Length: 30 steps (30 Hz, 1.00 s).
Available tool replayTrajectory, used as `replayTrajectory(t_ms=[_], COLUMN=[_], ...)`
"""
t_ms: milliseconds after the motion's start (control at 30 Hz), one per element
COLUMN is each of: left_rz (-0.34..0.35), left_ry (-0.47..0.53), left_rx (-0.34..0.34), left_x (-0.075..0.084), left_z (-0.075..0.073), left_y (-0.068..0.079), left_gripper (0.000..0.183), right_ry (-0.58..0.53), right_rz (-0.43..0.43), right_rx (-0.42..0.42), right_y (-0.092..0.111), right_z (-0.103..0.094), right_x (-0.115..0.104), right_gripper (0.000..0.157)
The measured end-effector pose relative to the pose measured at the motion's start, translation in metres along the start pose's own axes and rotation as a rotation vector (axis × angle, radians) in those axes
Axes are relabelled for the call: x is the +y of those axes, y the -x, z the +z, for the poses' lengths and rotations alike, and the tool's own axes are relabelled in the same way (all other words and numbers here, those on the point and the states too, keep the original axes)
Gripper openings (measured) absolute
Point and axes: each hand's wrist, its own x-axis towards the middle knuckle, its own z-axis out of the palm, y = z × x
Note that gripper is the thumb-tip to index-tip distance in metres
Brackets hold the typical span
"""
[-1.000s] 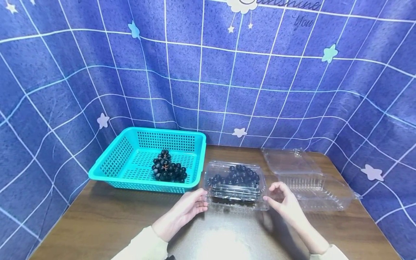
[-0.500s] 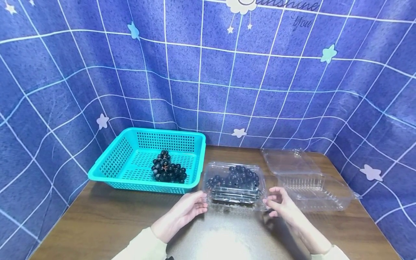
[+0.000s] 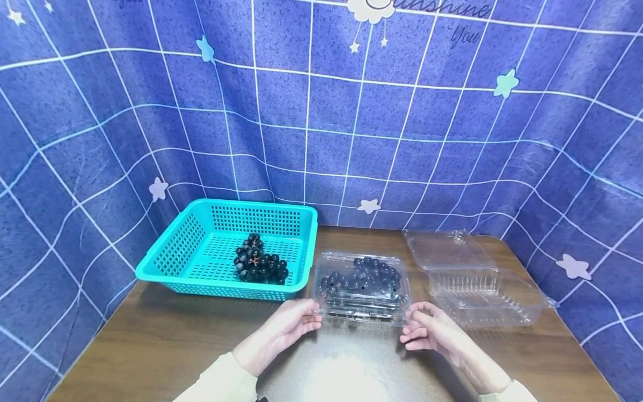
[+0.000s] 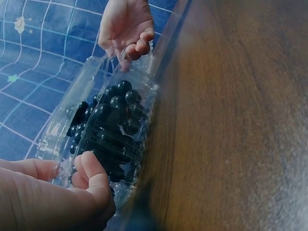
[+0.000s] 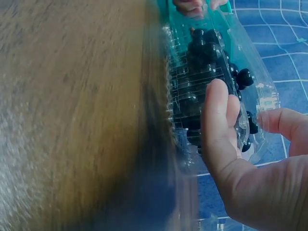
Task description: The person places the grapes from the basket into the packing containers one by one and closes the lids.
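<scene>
A clear plastic clamshell container (image 3: 363, 286) sits in the middle of the wooden table, with dark grapes (image 3: 372, 273) inside. Its lid lies over the grapes; both wrist views show a gap between lid and base along the front. At the near left corner my left hand (image 3: 286, 329) pinches the container, thumb by the lid rim and fingers lower, as the left wrist view (image 4: 72, 187) also shows. My right hand (image 3: 437, 332) pinches the near right corner, thumb at the lid edge and fingers along the base wall.
To the left stands a turquoise basket (image 3: 176, 276) with a bunch of dark grapes (image 3: 258, 265) inside. A second clear clamshell container (image 3: 492, 301) lies open on the right, its lid (image 3: 447, 251) folded back. Blue patterned cloth (image 3: 331, 111) hangs behind the table (image 3: 166, 346).
The right hand has drawn in from the side and down onto the container's near right corner. The lid's front edge has shifted toward me and lower. My left hand has hardly moved.
</scene>
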Motion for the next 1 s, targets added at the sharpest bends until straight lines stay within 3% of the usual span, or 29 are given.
replayTrajectory(t_ms=[367,700,1000], left_rz=[0.015,0.019,0.009], left_ry=[-0.024,-0.042,-0.06], left_rx=[-0.014,-0.002,0.039], left_x=[0.0001,0.0,-0.0015], left_z=[0.001,0.0009,0.0009], left_y=[0.0001,-0.0013,-0.0025], left_gripper=[0.008,0.01,0.018], right_ry=[-0.106,-0.101,-0.084], right_rz=[-0.074,-0.089,-0.081], right_rx=[-0.107,-0.126,-0.112], right_y=[-0.0053,-0.0052,-0.0049], right_z=[-0.0034,-0.0054,-0.0044], right_x=[0.0075,0.0077,0.0065], right_gripper=[0.022,0.017,0.022])
